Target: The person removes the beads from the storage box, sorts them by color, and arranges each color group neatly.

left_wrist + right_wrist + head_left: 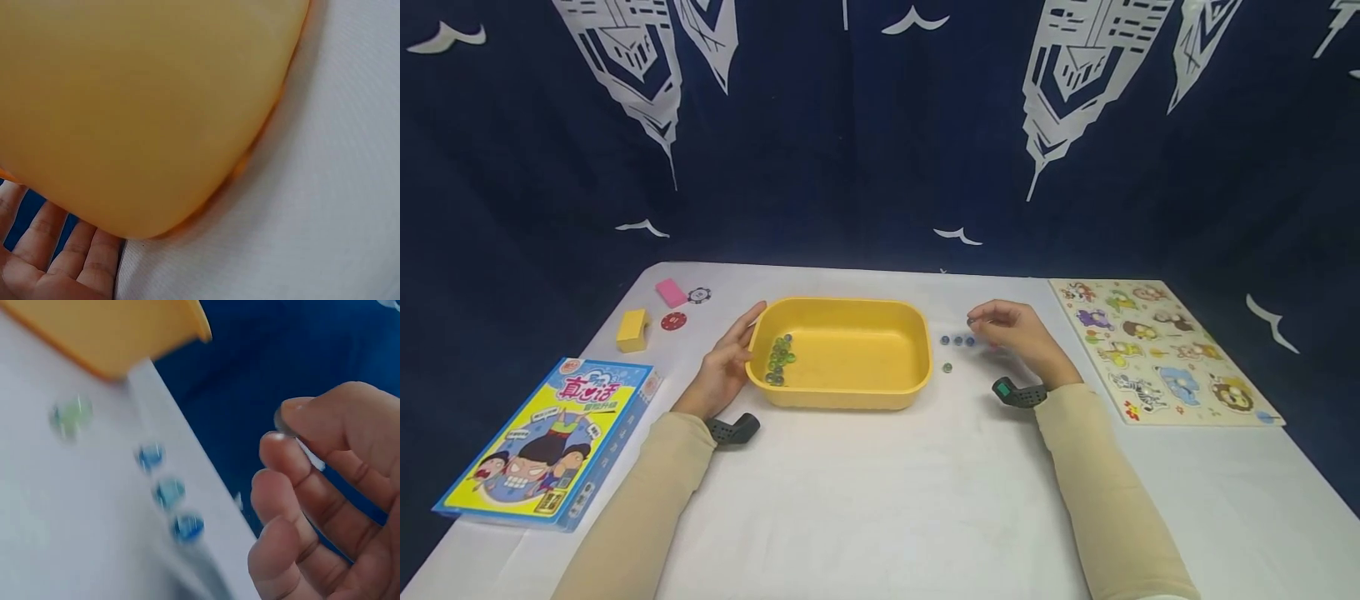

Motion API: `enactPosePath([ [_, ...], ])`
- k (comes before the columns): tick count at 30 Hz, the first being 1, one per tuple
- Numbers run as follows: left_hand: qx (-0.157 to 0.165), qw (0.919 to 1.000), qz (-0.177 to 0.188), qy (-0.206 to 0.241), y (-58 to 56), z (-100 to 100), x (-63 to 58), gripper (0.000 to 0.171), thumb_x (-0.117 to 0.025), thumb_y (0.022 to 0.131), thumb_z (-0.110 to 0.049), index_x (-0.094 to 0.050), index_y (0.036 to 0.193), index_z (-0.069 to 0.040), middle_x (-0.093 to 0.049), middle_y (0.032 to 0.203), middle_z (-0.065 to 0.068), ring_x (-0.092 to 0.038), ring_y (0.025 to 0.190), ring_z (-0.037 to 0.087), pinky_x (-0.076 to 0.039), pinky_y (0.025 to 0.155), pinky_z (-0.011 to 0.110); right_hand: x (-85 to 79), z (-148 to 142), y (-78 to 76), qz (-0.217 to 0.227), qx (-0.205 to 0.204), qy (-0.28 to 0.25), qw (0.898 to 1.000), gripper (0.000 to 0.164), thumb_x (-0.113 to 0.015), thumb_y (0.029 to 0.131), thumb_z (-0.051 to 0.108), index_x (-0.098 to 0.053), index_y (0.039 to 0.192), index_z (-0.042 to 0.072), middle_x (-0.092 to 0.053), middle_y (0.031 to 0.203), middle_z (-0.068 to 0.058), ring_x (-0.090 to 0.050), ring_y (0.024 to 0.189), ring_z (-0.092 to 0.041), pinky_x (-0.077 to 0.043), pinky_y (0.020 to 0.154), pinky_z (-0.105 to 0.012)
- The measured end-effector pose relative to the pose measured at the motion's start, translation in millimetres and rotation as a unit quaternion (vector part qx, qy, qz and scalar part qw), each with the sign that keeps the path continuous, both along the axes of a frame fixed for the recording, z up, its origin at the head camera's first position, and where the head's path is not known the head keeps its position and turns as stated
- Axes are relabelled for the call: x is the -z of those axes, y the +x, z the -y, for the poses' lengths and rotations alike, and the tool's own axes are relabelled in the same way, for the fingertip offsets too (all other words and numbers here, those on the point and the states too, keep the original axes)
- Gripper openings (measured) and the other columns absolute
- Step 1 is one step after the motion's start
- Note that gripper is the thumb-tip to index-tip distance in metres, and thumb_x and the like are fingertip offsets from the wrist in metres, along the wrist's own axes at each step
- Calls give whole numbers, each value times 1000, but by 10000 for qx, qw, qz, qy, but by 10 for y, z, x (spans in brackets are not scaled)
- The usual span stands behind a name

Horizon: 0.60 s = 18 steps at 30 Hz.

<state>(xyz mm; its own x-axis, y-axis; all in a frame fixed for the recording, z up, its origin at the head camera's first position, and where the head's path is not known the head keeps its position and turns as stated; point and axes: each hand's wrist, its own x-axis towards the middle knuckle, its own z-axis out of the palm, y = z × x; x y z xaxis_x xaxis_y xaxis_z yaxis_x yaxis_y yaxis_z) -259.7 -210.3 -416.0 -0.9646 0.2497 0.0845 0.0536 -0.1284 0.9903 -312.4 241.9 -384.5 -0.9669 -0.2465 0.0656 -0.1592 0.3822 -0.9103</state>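
Observation:
A yellow plastic bin (850, 400) stands in the middle of the white table, with several green and blue marbles (780, 357) gathered at its left end. Against the bin's left wall rests my left hand (718, 373), its fingers fairly straight along the outside. The left wrist view shows those fingers (47, 234) beside the bin's corner. My right hand (1018, 333) pinches a dark marble (283, 420) between thumb and index finger, raised off the table. Below it lie three blue marbles (169, 492) in a row, and a green marble (70, 417) is nearer the bin.
A boxed card game (550, 442) lies at the left. Behind it are a yellow block (632, 331), a pink block (671, 292), a red chip (673, 321) and a black-and-white chip (699, 295). An animal puzzle board (1165, 354) lies at the right.

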Motion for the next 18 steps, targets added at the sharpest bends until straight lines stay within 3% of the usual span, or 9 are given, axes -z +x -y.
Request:
enactPosePath([
  [8,7,10000,-21,78,7,6,-2,84,-33,79,-4,-20,161,-21,-19,166,7,-16,152,25,-13,121,51,199,-220,-32,130,231,385,9989,29,-68,92,13,-66,116,-3,-65,86,-7,-50,56,-10,-46,50,-23],
  [18,-59,10000,-63,-29,13,-8,3,84,-33,79,-4,-18,161,-17,-20,166,6,-16,152,23,-14,122,49,316,-218,-46,-101,409,972,9944,23,-68,90,10,-71,109,-2,-62,76,-5,-48,51,-9,-44,48,-22],
])
